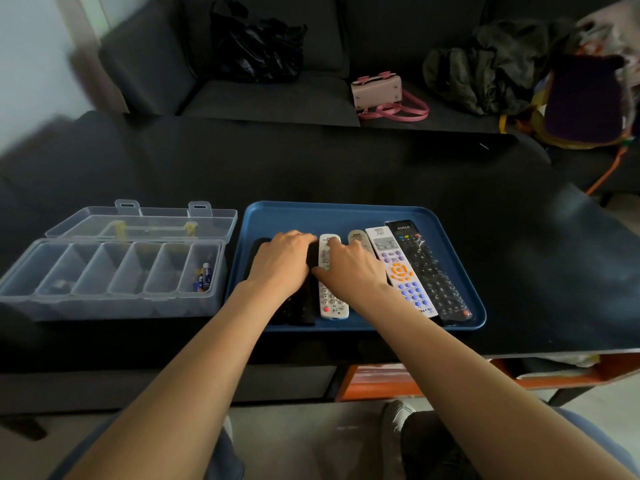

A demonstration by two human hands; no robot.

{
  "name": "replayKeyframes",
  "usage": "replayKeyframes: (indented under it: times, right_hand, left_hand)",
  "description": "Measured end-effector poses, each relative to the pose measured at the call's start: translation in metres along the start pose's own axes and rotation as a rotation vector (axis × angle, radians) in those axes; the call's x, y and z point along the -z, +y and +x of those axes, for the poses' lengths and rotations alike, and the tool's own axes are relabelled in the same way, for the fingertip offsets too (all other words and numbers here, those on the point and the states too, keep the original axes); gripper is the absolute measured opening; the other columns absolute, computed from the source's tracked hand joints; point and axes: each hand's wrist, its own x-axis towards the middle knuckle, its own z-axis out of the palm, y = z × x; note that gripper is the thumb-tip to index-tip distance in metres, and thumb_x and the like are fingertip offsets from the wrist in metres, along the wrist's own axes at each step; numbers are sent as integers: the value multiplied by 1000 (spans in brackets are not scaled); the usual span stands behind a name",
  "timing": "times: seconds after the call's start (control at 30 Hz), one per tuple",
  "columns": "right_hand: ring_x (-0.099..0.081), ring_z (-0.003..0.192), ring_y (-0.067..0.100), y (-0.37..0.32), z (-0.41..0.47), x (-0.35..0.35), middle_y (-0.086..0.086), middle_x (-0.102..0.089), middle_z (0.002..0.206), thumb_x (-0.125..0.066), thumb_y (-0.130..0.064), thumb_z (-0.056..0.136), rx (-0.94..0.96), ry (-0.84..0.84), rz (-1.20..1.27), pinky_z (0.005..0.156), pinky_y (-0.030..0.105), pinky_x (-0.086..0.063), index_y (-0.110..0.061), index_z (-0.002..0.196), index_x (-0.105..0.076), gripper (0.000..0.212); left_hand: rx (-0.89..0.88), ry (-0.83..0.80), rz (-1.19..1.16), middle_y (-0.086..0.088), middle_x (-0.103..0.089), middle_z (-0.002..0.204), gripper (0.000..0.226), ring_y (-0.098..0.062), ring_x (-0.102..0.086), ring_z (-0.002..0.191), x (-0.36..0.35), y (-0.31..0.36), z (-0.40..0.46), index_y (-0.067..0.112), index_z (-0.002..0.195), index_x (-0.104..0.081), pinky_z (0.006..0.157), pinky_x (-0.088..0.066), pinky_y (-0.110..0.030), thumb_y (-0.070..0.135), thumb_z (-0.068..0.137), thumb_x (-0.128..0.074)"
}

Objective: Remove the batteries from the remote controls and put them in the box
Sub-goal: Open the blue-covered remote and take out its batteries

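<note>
We see a blue tray (353, 213) on the black table (346, 168) with a row of remotes lying lengthwise in it. Left hand (282, 261) rests palm-down over the black remotes (301, 311) at the tray's left end, fingers curled over their far side; whether it actually grips one we can't tell. Right hand (349, 268) lies just beside it, touching or nearly so, fingers reaching across the white remote (329, 299), thumb at its left edge; a firm hold isn't clear either. Under the right hand's far side sits a grey remote (357, 235), mostly hidden. Right of it a white remote with orange and blue buttons (401, 271), then a long black remote (433, 271) at the tray's right end, both untouched. The clear compartment box (110, 299) stands just left of the tray, lid (138, 220) open and folded back. Its rightmost compartment holds a few batteries (203, 278); one further left holds a small unclear item. Behind the table: dark sofa (277, 98) with black plastic bag (256, 46) and pink handbag (377, 91).
</note>
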Motion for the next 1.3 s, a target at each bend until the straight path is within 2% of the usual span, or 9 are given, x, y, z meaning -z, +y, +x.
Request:
replayKeyframes:
  times: [0.23,0.33,0.4,0.47,0.53,0.6,0.83,0.97,1.3]
  right_hand:
    - [-56,110,32,-10,8,7,15,-56,121,-58,-41,87,-62,-23,-20,73,34,-38,-7,125,-44,53]
    - [-56,102,31,-6,8,14,11,-58,109,-53,-40,87,-78,18,136,71,32,-38,-8,117,-49,44]
    - [-54,84,26,1,9,19,7,-56,89,-50,-32,89,-118,18,475,67,35,-41,-8,108,-56,31]
    - [-51,67,22,6,8,25,9,-54,80,-44,-23,91,-239,-138,1054,59,31,-44,-6,102,-58,25]
    - [-56,68,20,14,4,27,14,-62,89,-37,-23,94,-269,-395,1540,59,28,-48,-5,109,-59,32]
    - [-61,77,21,22,3,27,14,-65,100,-32,-24,96,-209,-563,1726,66,32,-54,-8,122,-56,38]
    - [-71,75,22,13,12,24,14,-71,101,-39,-26,99,-166,-556,1674,60,32,-58,-6,122,-53,34]
    - [-69,64,21,6,14,25,16,-67,83,-41,-25,99,-164,-438,1550,52,31,-56,-5,114,-54,28]
    - [-65,67,23,-4,12,22,14,-63,84,-39,-21,100,-64,-354,1398,53,32,-55,-6,117,-54,27]
  left_hand:
    - [0,-40,-28,-9,-57,125,41,-28,-52,116,2,-6,-1,20,128,-51,94,-43,-46,6,90,-44]
    - [-4,-28,-53,-9,-58,124,42,-28,-53,115,2,-9,-2,22,127,-53,92,-44,-45,6,90,-41]
    - [24,2,-135,-9,-59,125,41,-27,-53,116,4,-10,-1,21,128,-53,94,-45,-43,6,91,-40]
    - [58,82,-279,-8,-56,130,39,-24,-51,120,8,-8,2,17,131,-51,99,-42,-36,7,94,-41]
    - [72,154,-425,-6,-53,135,39,-20,-49,123,14,-6,3,17,135,-46,99,-37,-27,12,97,-41]
    - [56,149,-562,-2,-49,137,41,-15,-46,124,20,-5,4,20,139,-40,95,-33,-20,19,98,-43]
    - [46,202,-835,2,-54,129,52,-3,-55,106,24,-15,10,17,131,-50,79,-46,-5,23,82,-69]
    - [-17,259,-678,2,-53,124,60,-5,-54,104,23,-18,10,14,129,-52,87,-47,-18,20,75,-76]
    - [-121,225,-373,-5,-47,135,69,-15,-50,119,28,-26,4,7,137,-43,99,-43,-29,30,78,-72]
